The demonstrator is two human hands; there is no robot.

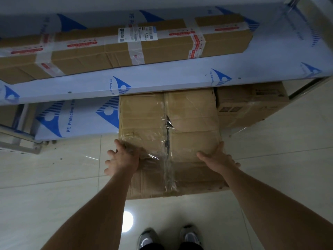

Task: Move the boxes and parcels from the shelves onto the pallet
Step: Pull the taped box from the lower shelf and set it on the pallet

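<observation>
Gripping the taped cardboard box (pixel 169 134) at its near corners, left hand (pixel 124 157) and right hand (pixel 219 157), fingers apparently curled over its sides.

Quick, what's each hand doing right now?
Left hand: holds the left corner of the worn box, fingers curled over its edge.
Right hand: holds the box's right side.
</observation>
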